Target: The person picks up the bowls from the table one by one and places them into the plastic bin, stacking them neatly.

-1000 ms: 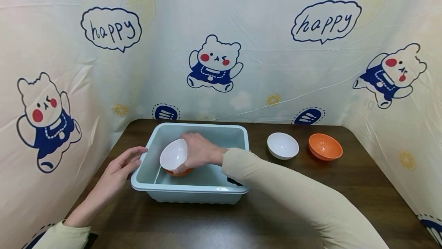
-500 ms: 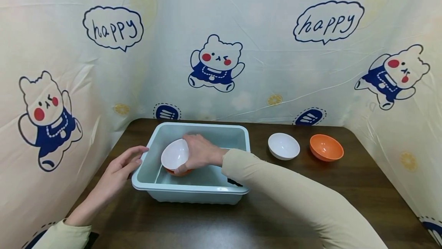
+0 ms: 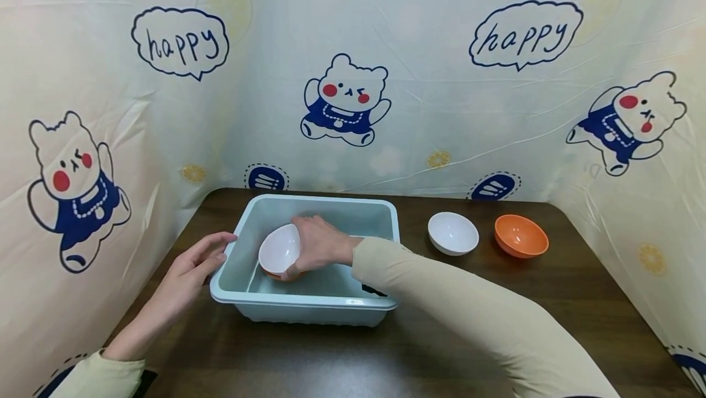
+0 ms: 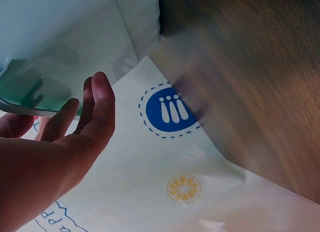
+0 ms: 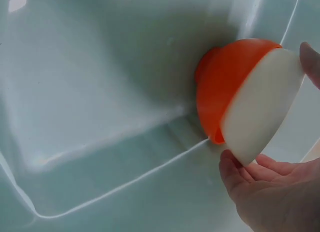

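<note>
Inside the light blue plastic basin point(image 3: 309, 302), my right hand point(image 3: 320, 240) grips a white bowl point(image 3: 279, 249) by its rim, thumb on one side and fingers on the other. The white bowl sits tilted in an orange bowl point(image 5: 225, 82), which shows below it in the right wrist view. My left hand point(image 3: 193, 263) is at the basin's left edge, fingertips right at the rim. In the left wrist view its relaxed fingers point(image 4: 102, 99) lie along the outside of the basin wall.
To the right of the basin, another white bowl point(image 3: 453, 233) and another orange bowl point(image 3: 521, 236) stand on the dark wooden table point(image 3: 474, 324). A printed cloth point(image 3: 419, 110) encloses the table at the back and both sides.
The white bowl has settled slightly lower into the orange bowl, with less orange showing in the head view. The left hand has stayed at the basin's edge.
</note>
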A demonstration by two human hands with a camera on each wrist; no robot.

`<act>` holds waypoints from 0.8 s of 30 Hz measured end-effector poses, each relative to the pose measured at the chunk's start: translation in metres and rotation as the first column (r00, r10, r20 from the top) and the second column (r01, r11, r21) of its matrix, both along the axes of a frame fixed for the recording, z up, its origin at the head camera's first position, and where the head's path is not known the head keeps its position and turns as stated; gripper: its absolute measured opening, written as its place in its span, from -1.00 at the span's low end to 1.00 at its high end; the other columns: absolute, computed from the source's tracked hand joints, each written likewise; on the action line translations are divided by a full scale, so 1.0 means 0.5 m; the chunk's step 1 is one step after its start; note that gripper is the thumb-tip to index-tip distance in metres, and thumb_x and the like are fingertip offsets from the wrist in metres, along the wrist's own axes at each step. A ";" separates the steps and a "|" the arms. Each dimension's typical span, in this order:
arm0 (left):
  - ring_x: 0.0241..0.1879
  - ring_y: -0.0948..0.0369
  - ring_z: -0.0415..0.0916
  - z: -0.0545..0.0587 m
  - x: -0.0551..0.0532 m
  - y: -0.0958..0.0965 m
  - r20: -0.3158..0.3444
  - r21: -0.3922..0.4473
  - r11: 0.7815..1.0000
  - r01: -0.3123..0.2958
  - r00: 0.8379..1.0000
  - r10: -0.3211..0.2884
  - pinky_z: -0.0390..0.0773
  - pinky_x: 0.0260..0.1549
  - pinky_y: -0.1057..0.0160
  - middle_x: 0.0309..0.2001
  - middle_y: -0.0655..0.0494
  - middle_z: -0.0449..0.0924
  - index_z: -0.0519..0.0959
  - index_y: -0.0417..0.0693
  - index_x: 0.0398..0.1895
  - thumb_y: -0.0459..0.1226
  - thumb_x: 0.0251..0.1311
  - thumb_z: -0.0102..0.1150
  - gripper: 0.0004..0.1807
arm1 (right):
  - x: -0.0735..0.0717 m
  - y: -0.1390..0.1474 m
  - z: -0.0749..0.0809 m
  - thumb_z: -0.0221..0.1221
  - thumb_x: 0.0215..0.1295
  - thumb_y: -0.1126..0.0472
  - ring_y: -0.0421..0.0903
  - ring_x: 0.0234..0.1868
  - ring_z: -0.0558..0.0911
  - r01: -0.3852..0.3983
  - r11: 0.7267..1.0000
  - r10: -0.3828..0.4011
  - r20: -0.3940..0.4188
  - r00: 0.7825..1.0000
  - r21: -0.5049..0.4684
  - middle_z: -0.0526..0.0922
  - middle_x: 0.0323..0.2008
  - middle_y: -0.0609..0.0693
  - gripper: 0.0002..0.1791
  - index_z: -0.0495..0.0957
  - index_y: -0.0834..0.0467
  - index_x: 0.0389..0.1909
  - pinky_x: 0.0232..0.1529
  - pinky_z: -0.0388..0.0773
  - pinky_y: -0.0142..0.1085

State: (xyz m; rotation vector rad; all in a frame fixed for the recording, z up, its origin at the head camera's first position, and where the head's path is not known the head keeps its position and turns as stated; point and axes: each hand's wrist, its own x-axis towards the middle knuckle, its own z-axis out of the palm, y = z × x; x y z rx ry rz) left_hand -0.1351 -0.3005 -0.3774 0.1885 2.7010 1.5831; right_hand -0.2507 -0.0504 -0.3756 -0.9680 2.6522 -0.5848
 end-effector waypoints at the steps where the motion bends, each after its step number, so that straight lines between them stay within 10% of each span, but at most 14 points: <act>1: 0.48 -0.44 0.13 0.000 0.000 0.000 0.002 0.001 1.000 -0.001 1.000 0.001 0.34 0.22 -0.37 0.52 -0.40 0.19 0.27 -0.30 0.50 -0.28 0.69 -0.19 -0.54 | 0.000 -0.001 0.000 0.56 -0.03 -0.26 -0.09 0.03 0.51 -0.001 1.000 0.001 0.000 1.000 0.001 0.59 0.08 -0.05 -0.01 0.39 0.10 0.37 -0.03 0.58 -0.27; 24: 0.47 -0.44 0.17 0.000 -0.001 -0.002 -0.007 -0.006 1.000 0.008 1.000 -0.008 0.37 0.20 -0.38 0.51 -0.42 0.22 0.28 -0.30 0.50 -0.29 0.69 -0.20 -0.55 | 0.015 -0.017 -0.011 0.48 0.16 -0.28 -0.10 0.04 0.53 -0.011 0.995 0.012 -0.003 1.000 0.098 0.51 0.16 0.00 0.01 0.28 0.16 0.45 0.09 0.54 -0.31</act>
